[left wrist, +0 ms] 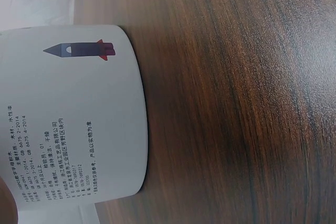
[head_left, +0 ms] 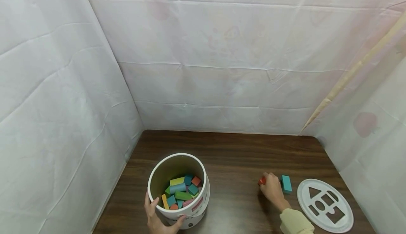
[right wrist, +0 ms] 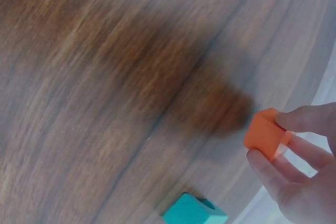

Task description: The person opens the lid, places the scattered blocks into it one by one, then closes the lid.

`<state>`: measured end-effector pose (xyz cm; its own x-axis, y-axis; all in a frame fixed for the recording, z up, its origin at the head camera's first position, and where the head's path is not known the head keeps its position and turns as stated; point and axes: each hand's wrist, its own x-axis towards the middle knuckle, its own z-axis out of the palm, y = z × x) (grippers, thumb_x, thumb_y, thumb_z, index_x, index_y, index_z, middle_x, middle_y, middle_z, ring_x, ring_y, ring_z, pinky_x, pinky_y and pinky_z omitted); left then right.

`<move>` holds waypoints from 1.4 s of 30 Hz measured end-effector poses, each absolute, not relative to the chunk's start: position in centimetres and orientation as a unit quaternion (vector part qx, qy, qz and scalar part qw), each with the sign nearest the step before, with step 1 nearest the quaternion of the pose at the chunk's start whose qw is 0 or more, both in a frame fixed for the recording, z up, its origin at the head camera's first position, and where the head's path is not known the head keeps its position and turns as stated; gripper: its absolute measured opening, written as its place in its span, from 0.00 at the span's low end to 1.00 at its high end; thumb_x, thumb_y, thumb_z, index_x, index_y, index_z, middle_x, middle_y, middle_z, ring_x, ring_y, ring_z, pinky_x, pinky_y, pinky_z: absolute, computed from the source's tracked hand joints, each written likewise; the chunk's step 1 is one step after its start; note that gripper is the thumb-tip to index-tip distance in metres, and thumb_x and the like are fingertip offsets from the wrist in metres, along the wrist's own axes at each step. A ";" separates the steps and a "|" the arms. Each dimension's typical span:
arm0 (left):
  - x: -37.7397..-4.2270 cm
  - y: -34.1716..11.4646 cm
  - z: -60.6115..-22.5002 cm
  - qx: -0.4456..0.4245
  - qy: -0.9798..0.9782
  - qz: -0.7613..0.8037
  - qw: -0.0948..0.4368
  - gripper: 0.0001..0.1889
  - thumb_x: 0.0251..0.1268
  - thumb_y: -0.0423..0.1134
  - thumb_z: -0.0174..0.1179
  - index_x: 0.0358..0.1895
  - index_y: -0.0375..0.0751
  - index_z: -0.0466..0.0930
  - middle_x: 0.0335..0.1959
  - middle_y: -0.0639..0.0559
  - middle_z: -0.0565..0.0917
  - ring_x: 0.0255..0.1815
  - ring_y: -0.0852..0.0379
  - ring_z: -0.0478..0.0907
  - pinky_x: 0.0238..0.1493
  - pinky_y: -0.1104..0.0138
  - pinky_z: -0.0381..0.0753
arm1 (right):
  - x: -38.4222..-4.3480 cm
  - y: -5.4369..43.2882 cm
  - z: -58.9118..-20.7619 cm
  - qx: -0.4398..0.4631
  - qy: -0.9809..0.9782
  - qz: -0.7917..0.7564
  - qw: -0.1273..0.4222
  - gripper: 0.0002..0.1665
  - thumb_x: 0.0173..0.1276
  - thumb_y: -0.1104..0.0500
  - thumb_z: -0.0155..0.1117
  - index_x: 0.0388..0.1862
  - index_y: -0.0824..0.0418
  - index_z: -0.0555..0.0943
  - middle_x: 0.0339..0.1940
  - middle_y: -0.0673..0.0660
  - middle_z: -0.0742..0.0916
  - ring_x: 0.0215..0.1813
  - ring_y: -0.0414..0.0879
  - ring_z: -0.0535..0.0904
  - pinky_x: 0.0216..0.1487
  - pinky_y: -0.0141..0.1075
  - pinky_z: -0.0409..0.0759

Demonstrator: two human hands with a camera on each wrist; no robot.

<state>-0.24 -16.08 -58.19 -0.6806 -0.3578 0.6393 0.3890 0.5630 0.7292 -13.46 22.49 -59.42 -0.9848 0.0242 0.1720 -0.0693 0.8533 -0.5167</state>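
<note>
My left hand (head_left: 158, 218) grips the white bucket (head_left: 195, 220) low in the head view, thumb in front and fingers along its left side. In the left wrist view the bucket wall (left wrist: 89, 98) shows printed text and a rocket picture. Several coloured blocks (head_left: 182, 196) lie inside the bucket. Farther right, my right hand (head_left: 273, 191) pinches an orange-red block (right wrist: 264, 134) between thumb and fingertips, above the wooden table. A teal block (head_left: 286, 184) with a curved cutout lies just right of that hand.
A white lid (head_left: 303, 197) with shaped holes lies flat at the right of the table, near my right sleeve (head_left: 294, 221). The brown wooden table (head_left: 234, 149) is bounded by white sheet walls (head_left: 222, 86) at the back and both sides.
</note>
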 end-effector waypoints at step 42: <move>-0.5 -16.3 -58.6 -0.037 -0.780 -0.463 0.419 0.54 0.29 0.52 0.80 0.64 0.34 0.60 0.72 0.34 0.51 0.62 0.25 0.57 0.60 0.41 0.65 | -10.5 15.8 -48.0 0.114 -0.923 0.316 0.185 0.18 0.44 0.73 0.73 0.38 0.65 0.84 0.36 0.61 0.81 0.33 0.50 0.78 0.29 0.40 0.80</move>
